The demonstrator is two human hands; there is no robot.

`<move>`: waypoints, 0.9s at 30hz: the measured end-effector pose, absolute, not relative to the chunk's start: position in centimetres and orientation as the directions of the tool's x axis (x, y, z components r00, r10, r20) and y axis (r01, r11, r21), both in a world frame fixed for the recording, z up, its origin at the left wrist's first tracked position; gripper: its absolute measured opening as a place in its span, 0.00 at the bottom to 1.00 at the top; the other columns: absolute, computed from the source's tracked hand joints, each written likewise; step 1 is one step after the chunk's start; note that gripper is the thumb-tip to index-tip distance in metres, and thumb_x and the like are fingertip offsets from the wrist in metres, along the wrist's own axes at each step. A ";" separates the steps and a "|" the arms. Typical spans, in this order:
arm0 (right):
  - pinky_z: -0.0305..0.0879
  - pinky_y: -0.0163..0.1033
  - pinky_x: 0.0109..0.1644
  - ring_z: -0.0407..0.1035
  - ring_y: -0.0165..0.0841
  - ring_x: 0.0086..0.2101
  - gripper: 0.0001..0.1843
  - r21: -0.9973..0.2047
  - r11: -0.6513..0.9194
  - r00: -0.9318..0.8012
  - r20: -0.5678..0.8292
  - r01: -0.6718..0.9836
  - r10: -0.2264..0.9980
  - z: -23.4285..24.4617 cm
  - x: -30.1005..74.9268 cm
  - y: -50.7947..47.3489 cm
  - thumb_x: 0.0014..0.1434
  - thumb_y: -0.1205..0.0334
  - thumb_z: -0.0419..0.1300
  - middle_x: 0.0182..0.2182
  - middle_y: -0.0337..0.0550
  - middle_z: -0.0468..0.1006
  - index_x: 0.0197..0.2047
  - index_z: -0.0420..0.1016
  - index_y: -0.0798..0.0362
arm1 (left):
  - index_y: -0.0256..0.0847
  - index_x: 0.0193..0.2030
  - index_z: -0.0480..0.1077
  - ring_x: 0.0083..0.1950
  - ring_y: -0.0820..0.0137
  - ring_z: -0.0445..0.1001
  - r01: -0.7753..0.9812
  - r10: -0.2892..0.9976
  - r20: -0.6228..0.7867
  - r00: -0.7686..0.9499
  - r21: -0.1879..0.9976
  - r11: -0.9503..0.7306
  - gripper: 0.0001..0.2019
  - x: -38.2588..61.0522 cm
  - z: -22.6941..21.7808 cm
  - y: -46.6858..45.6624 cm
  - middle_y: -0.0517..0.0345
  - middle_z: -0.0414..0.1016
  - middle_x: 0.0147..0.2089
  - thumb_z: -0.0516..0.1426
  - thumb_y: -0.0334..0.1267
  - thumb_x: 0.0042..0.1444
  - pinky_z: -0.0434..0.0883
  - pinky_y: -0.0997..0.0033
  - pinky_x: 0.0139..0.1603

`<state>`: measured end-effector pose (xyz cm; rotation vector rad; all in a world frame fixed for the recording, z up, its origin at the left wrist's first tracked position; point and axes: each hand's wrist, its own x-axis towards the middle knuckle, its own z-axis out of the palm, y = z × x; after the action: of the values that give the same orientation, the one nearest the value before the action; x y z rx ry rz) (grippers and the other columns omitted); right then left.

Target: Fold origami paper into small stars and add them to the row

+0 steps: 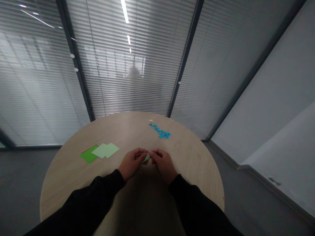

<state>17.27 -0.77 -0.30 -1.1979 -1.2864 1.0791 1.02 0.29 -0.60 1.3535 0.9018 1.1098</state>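
Note:
Between my two hands, a small piece of green paper is held just above the table near its middle. My left hand pinches it from the left side, fingers closed. From the other side, my right hand grips its edge with thumb and fingertips. Much of the paper is hidden behind the fingers, so its folds cannot be made out. To the left lie light green paper sheets, overlapping a brighter green sheet with a thin red edge showing.
On the round wooden table, several small blue folded paper pieces lie in a trail beyond my hands. A yellow folded piece sits at its far end. Glass panels with blinds stand behind the table; a white wall is at right.

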 end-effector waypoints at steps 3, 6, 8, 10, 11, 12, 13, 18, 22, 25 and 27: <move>0.58 0.34 0.28 0.63 0.29 0.23 0.12 -0.991 0.114 0.021 0.116 0.076 0.993 -0.2 17.3 -0.9 0.56 0.53 0.64 0.21 0.36 0.70 0.31 0.77 0.54 | 0.36 0.41 0.75 0.34 0.66 0.78 -0.102 0.952 0.123 0.280 0.990 -0.098 0.18 1.0 -0.9 0.4 0.49 0.80 0.36 0.64 0.50 0.54 0.74 0.63 0.40; 0.58 0.34 0.27 0.63 0.29 0.23 0.12 -0.987 0.129 0.014 0.131 0.096 0.991 -0.2 17.3 -0.9 0.56 0.53 0.64 0.21 0.36 0.70 0.31 0.77 0.54 | 0.37 0.42 0.74 0.34 0.67 0.78 -0.108 0.946 0.150 0.288 0.986 -0.124 0.17 1.0 -1.2 0.5 0.51 0.80 0.35 0.63 0.50 0.56 0.74 0.64 0.39; 0.57 0.34 0.27 0.63 0.29 0.23 0.12 -0.985 0.133 0.013 0.136 0.112 0.991 -0.3 17.2 -0.8 0.56 0.52 0.64 0.21 0.36 0.71 0.32 0.76 0.54 | 0.37 0.43 0.73 0.34 0.67 0.78 -0.105 0.944 0.158 0.288 0.986 -0.133 0.17 1.0 -1.3 0.5 0.52 0.79 0.34 0.62 0.50 0.58 0.74 0.65 0.39; 0.57 0.34 0.26 0.63 0.29 0.22 0.13 -0.983 0.149 0.019 0.152 0.112 0.988 -0.3 17.1 -0.8 0.56 0.52 0.64 0.21 0.35 0.71 0.32 0.76 0.53 | 0.37 0.44 0.73 0.33 0.68 0.78 -0.110 0.949 0.155 0.275 0.986 -0.129 0.17 1.1 -1.3 0.5 0.54 0.78 0.33 0.62 0.50 0.58 0.75 0.65 0.39; 0.58 0.34 0.26 0.63 0.29 0.22 0.13 -0.981 0.165 0.021 0.168 0.103 0.986 -0.3 17.1 -0.8 0.56 0.52 0.64 0.21 0.36 0.71 0.33 0.76 0.54 | 0.37 0.45 0.72 0.34 0.68 0.78 -0.126 0.953 0.145 0.267 0.985 -0.114 0.19 1.1 -1.3 0.5 0.54 0.79 0.33 0.62 0.51 0.57 0.75 0.65 0.40; 0.58 0.34 0.26 0.63 0.29 0.23 0.13 -0.979 0.181 0.025 0.184 0.093 0.983 -0.3 17.0 -0.8 0.56 0.52 0.64 0.22 0.36 0.71 0.33 0.76 0.54 | 0.37 0.47 0.72 0.35 0.68 0.78 -0.155 0.957 0.128 0.259 0.984 -0.090 0.20 1.1 -1.3 0.5 0.54 0.79 0.34 0.64 0.51 0.56 0.76 0.64 0.42; 0.58 0.34 0.27 0.63 0.29 0.23 0.13 -0.977 0.196 0.033 0.199 0.083 0.979 -0.3 17.0 -0.7 0.56 0.52 0.64 0.22 0.36 0.71 0.33 0.75 0.54 | 0.36 0.48 0.71 0.36 0.67 0.79 -0.191 0.962 0.107 0.252 0.980 -0.059 0.22 1.1 -1.2 0.6 0.53 0.79 0.36 0.65 0.51 0.54 0.76 0.63 0.43; 0.59 0.33 0.26 0.63 0.29 0.23 0.12 -0.972 0.218 0.056 0.223 0.086 0.973 -0.4 17.0 -0.6 0.57 0.52 0.63 0.22 0.35 0.70 0.34 0.75 0.54 | 0.33 0.47 0.74 0.39 0.66 0.80 -0.257 0.974 0.014 0.227 0.965 0.046 0.23 1.1 -1.3 0.8 0.48 0.81 0.39 0.68 0.49 0.51 0.77 0.61 0.49; 0.63 0.33 0.28 0.67 0.30 0.25 0.13 -0.955 0.254 0.063 0.266 0.152 0.962 -0.8 16.9 -0.6 0.56 0.52 0.65 0.25 0.39 0.75 0.37 0.76 0.54 | 0.33 0.44 0.76 0.39 0.65 0.80 -0.148 0.974 0.052 0.219 0.989 -0.019 0.21 1.1 -0.9 0.6 0.48 0.82 0.39 0.66 0.50 0.53 0.77 0.61 0.47; 0.65 0.33 0.28 0.69 0.30 0.26 0.13 -0.944 0.258 0.055 0.274 0.207 0.960 -1.0 16.7 -0.7 0.55 0.54 0.66 0.25 0.38 0.75 0.39 0.77 0.54 | 0.35 0.44 0.76 0.39 0.64 0.81 -0.032 0.970 0.124 0.210 0.992 -0.119 0.19 1.1 -0.4 0.3 0.49 0.82 0.39 0.62 0.50 0.56 0.77 0.61 0.45; 0.65 0.33 0.29 0.69 0.31 0.26 0.13 -0.937 0.258 0.055 0.278 0.234 0.959 -1.1 16.7 -0.7 0.56 0.54 0.66 0.25 0.39 0.76 0.40 0.78 0.54 | 0.37 0.44 0.76 0.37 0.63 0.81 0.064 0.968 0.168 0.186 0.981 -0.183 0.16 1.0 -0.2 0.1 0.50 0.83 0.38 0.59 0.49 0.59 0.76 0.63 0.42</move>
<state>16.66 -0.69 -1.10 -1.2003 -1.4219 0.8256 1.00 0.12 -0.18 1.4792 1.0421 1.1593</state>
